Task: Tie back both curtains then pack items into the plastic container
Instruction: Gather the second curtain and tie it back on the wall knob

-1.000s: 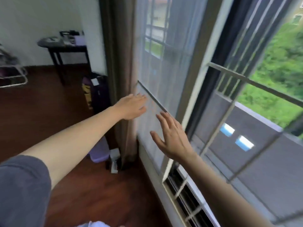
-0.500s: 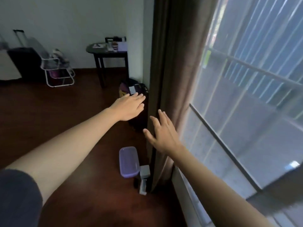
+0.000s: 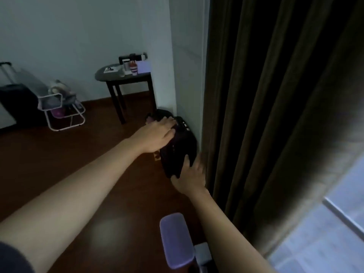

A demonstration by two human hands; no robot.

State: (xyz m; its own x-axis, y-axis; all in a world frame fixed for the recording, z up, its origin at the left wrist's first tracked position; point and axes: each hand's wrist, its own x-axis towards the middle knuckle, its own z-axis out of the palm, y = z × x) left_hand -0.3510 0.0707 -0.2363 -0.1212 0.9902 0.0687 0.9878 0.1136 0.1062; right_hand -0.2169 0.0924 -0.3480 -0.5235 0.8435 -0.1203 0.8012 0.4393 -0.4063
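Observation:
A heavy brown curtain [image 3: 266, 115] hangs in folds from the wall corner to the right, with a pale sheer curtain [image 3: 325, 239] showing at the lower right. My left hand [image 3: 157, 134] reaches forward with straight fingers, left of the curtain's edge and in front of a dark bag [image 3: 177, 154]. My right hand [image 3: 191, 174] is spread open just beside the curtain's left edge; I cannot tell whether it touches the fabric. A plastic container with a purple lid [image 3: 175, 239] lies on the floor below my right forearm.
The dark bag stands in the wall corner. A small white box [image 3: 202, 253] sits beside the container. A dark round table [image 3: 122, 77] with small items stands at the wall. A white wire rack [image 3: 61, 111] and a black suitcase [image 3: 13, 103] are at the far left.
The view has swung left from the window to the curtain's wall-side edge. Both hands have travelled left and forward with it, staying open, and now hover at the dark bag.

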